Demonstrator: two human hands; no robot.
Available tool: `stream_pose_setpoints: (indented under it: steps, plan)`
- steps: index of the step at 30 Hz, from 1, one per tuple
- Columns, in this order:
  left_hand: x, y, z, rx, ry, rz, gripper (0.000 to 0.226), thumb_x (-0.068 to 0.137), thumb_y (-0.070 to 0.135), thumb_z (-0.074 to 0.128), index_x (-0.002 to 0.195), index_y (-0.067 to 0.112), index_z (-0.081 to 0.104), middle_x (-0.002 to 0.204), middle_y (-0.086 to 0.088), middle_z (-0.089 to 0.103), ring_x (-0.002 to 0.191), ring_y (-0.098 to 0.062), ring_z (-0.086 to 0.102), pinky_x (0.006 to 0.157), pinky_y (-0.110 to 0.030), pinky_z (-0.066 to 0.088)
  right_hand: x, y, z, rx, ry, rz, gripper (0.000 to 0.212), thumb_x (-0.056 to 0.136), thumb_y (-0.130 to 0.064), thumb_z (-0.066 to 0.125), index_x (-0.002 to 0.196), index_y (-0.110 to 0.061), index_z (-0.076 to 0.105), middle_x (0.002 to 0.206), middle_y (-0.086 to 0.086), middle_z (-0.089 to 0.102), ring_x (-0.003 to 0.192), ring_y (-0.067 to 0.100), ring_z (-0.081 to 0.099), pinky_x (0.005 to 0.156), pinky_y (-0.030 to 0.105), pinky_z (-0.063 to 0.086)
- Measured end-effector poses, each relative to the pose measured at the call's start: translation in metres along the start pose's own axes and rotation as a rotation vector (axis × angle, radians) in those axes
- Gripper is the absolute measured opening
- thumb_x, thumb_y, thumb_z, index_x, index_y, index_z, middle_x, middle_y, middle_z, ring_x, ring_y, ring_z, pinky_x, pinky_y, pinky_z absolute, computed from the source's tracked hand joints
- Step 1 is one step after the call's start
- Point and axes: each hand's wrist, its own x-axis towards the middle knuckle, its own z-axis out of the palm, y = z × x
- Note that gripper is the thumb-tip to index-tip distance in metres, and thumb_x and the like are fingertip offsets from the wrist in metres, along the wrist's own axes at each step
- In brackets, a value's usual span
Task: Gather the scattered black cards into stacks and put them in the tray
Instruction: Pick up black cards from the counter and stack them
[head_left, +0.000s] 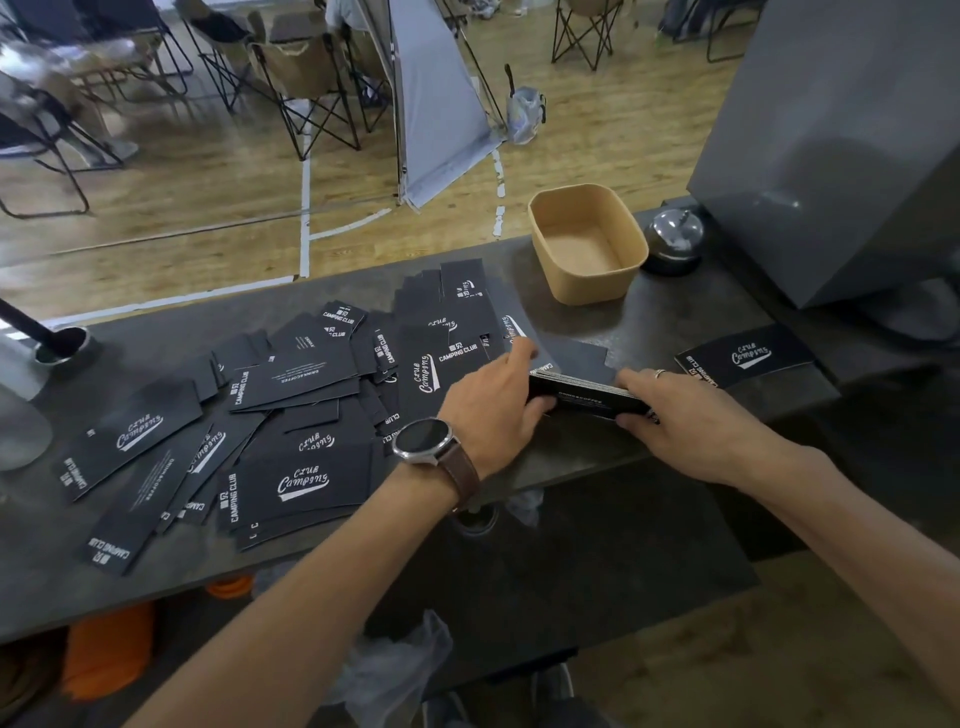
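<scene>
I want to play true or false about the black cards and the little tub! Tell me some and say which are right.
1. The tan tray has cards in it. False: it holds none.
2. Both hands, left hand and right hand, hold one stack of cards. True.
3. The scattered cards lie to the left of the stack. True.
4. The silver bell sits left of the tray. False: right of it.

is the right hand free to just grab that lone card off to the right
Probably not yet: the right hand grips one end of the stack, with the left hand on the other. The lone card lies uncovered nearby, so the path itself looks clear.
</scene>
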Motion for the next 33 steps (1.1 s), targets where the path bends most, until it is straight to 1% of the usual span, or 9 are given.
stream_pose_setpoints:
  steps: [2,5,10,13,17,23,27,30,33]
  plan:
    - [0.004,0.004,0.002,0.021,-0.043,0.046,0.03,0.092,0.043,0.054,0.108,0.02,0.044,0.101,0.0,0.062,0.091,-0.027,0.061,0.073,-0.04,0.047,0.0,-0.002,-0.002,-0.007,-0.019,-0.002,0.017,0.09,-0.025,0.058,0.102,-0.029,0.046,0.102,-0.005,0.057,0.099,0.023,0.059,0.082,0.047,0.05]
    - [0.007,0.012,0.003,0.098,-0.024,0.097,0.028,0.095,0.048,0.047,0.103,0.021,0.046,0.096,0.002,0.063,0.085,-0.027,0.061,0.066,-0.038,0.044,0.002,-0.004,-0.004,-0.038,-0.006,-0.001,0.018,0.087,-0.02,0.054,0.099,-0.029,0.043,0.103,-0.005,0.055,0.099,0.024,0.058,0.081,0.046,0.05]
    - [0.009,0.015,0.003,0.245,-0.095,0.092,0.028,0.098,0.046,0.043,0.105,0.019,0.04,0.094,-0.006,0.065,0.084,-0.033,0.063,0.061,-0.035,0.034,0.006,-0.003,-0.007,-0.069,-0.01,-0.015,0.013,0.088,-0.029,0.056,0.098,-0.03,0.048,0.096,-0.011,0.054,0.092,0.017,0.057,0.078,0.044,0.051]
    - [0.009,0.017,0.005,0.241,-0.056,0.095,0.028,0.098,0.045,0.042,0.105,0.018,0.041,0.089,-0.005,0.065,0.079,-0.033,0.063,0.059,-0.035,0.034,0.009,-0.001,-0.014,-0.068,0.031,-0.014,0.011,0.088,-0.035,0.057,0.095,-0.033,0.049,0.091,-0.012,0.054,0.086,0.015,0.056,0.075,0.043,0.051]
    - [0.008,0.019,0.008,0.251,-0.102,0.08,0.029,0.098,0.044,0.043,0.108,0.017,0.04,0.093,-0.005,0.066,0.084,-0.034,0.064,0.061,-0.035,0.034,0.013,-0.002,-0.015,-0.114,-0.059,-0.008,0.015,0.088,-0.035,0.057,0.101,-0.031,0.052,0.097,-0.01,0.058,0.088,0.015,0.058,0.077,0.041,0.051]
    - [0.008,0.018,0.011,0.232,-0.113,0.07,0.028,0.098,0.044,0.043,0.106,0.018,0.037,0.091,-0.005,0.065,0.081,-0.033,0.064,0.06,-0.035,0.035,0.016,0.0,-0.013,-0.101,-0.058,-0.009,0.019,0.087,-0.034,0.057,0.105,-0.03,0.052,0.1,-0.008,0.061,0.09,0.017,0.06,0.078,0.043,0.053]
    - [0.009,0.017,0.009,0.231,-0.116,0.079,0.03,0.098,0.046,0.043,0.105,0.018,0.037,0.089,-0.005,0.066,0.08,-0.033,0.064,0.06,-0.036,0.037,0.014,0.003,-0.014,-0.051,-0.054,-0.03,0.019,0.088,-0.033,0.059,0.104,-0.031,0.05,0.1,-0.01,0.06,0.089,0.014,0.059,0.078,0.041,0.053]
    - [0.004,0.016,0.003,0.227,-0.103,0.061,0.029,0.098,0.046,0.042,0.096,0.021,0.029,0.08,0.0,0.058,0.076,-0.031,0.062,0.06,-0.034,0.033,0.005,0.013,-0.014,0.032,0.033,-0.051,0.017,0.087,-0.03,0.063,0.098,-0.033,0.05,0.093,-0.012,0.059,0.084,0.01,0.058,0.076,0.04,0.052]
    - [0.0,0.015,-0.003,0.233,-0.08,0.04,0.031,0.098,0.047,0.042,0.093,0.023,0.024,0.072,0.004,0.047,0.074,-0.031,0.061,0.058,-0.034,0.031,-0.01,0.029,-0.015,0.257,0.132,-0.052,0.017,0.085,-0.024,0.069,0.088,-0.032,0.054,0.081,-0.011,0.06,0.075,0.005,0.058,0.068,0.032,0.05]
